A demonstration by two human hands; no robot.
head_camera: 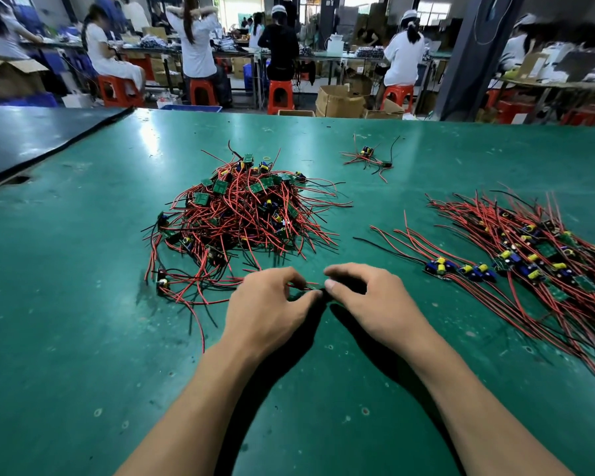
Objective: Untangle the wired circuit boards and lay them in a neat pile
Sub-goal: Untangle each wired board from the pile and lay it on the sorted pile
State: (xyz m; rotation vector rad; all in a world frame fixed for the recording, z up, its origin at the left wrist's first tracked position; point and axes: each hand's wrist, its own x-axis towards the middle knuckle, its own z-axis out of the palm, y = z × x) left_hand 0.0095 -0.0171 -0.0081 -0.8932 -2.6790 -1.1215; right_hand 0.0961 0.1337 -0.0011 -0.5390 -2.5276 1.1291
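Left hand [265,304] low centre on the green mat [83,338], fingers curled, thumb and fingertips pinching a few red wires [306,286] just above the surface. Right hand [371,297] right beside it, thumb tips nearly touching, fingers arched over something dark and blurred; cannot tell whether it grips anything.

Surface, left to right: a dark mat [31,139] overlaps the far-left corner, edge running diagonally. The green mat is scuffed, dotted with small ring marks, and glares from overhead light. Tangled heap [241,214] of green boards with red and black leads sits left of centre, beyond the left hand, stray leads trailing toward it. Small cluster [368,156] of a couple of boards lies farther back, apart from the heap. Sorted pile [536,255] lies at right, boards lined up with leads running parallel, near the right edge.

Room behind: a workshop, with seated people [196,46] facing away at long benches [323,56], orange stools [280,94], open cardboard boxes [340,101] on the floor, grey pillar [468,63] at right, bright windows at the back.
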